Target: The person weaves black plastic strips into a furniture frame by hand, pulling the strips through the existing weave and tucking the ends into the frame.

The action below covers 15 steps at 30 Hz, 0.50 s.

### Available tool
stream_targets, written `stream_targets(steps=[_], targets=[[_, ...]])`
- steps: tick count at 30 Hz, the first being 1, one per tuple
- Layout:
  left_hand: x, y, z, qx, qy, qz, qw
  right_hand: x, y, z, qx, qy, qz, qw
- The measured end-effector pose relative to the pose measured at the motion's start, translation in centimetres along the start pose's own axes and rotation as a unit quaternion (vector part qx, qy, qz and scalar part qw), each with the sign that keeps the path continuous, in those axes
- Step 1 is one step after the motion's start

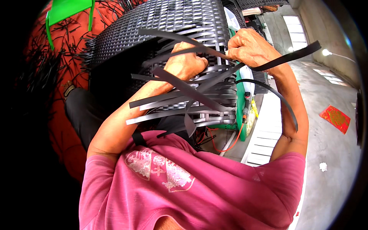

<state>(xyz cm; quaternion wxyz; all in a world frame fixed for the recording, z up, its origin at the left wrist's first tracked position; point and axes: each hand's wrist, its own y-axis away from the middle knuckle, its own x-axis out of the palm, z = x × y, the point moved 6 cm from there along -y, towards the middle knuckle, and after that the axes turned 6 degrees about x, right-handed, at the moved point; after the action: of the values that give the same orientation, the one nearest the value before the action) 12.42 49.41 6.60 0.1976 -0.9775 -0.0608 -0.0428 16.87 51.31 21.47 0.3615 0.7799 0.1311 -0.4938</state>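
Observation:
In front of me lies a piece of woven dark grey wicker furniture made of flat plastic strips. My right hand is closed at its right edge, pinching a flat black strip whose free end sticks out past my wrist. To the left, on the weave, my left hand has its fingers curled and its thumb pressed near the woven rows; what is under the fingers is hidden. Several loose strip ends cross over my left forearm. Another black strip curves down from the edge beside my right forearm.
A green plastic stool stands at the far left on a red floor covering strewn with strip scraps. More dark strips are heaped there. Right of the weave are a green support and an orange hose.

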Motion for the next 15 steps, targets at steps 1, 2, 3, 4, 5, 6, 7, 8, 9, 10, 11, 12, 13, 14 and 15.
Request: stream_targets(steps=[1,2,3,4,5,6,7,8,9,10,11,12,13,14,15], targets=[[0.0,-0.1,0.1,0.001,-0.013,0.006,1.0,0.2,-0.3,-0.2,-0.002,-0.027,0.022,0.999],[0.1,-0.3,1.0,-0.068,0.0,0.018,0.998,0.3,-0.6,-0.4,-0.005,-0.054,0.045,0.998],[0.1,-0.2,1.3,-0.098,0.019,0.03,0.995,0.4,-0.9,-0.6,-0.008,-0.081,0.067,0.994],[-0.3,0.0,0.6,-0.116,0.035,0.039,0.992,0.3,-0.9,0.2,-0.069,-0.039,0.064,0.995],[-0.4,0.2,0.3,-0.135,0.05,0.049,0.988,0.4,-1.2,0.5,-0.088,-0.029,0.065,0.994],[-0.3,0.1,0.3,-0.108,0.041,0.038,0.993,0.6,-1.2,0.8,-0.107,-0.02,0.065,0.992],[-0.4,-0.1,0.2,-0.08,0.031,0.027,0.996,0.8,-1.6,0.6,-0.084,-0.042,0.068,0.993],[-0.5,-0.2,0.0,-0.053,0.021,0.015,0.998,1.0,-1.8,1.0,-0.125,-0.01,0.062,0.99],[-0.1,0.1,0.7,-0.123,0.04,0.036,0.991,1.3,-1.9,1.4,-0.166,0.022,0.054,0.984],[-0.2,0.2,0.7,-0.116,0.043,0.034,0.992,1.5,-2.1,1.7,-0.208,0.052,0.042,0.976],[-0.2,0.2,0.7,-0.108,0.046,0.033,0.993,1.4,-2.2,2.0,-0.096,0.041,0.088,0.991],[0.0,0.2,1.2,-0.086,0.06,0.019,0.994,2.5,-2.6,1.7,-0.149,0.117,0.033,0.981],[0.4,0.2,2.0,-0.062,0.076,0.006,0.995,2.6,-2.7,2.2,-0.115,0.117,0.048,0.985],[0.5,0.1,2.2,-0.073,0.131,0.024,0.988,2.9,-2.9,3.1,-0.081,0.114,0.06,0.988],[1.1,1.1,2.8,-0.165,0.262,0.025,0.95,3.3,-3.1,3.5,-0.047,0.11,0.073,0.99]])
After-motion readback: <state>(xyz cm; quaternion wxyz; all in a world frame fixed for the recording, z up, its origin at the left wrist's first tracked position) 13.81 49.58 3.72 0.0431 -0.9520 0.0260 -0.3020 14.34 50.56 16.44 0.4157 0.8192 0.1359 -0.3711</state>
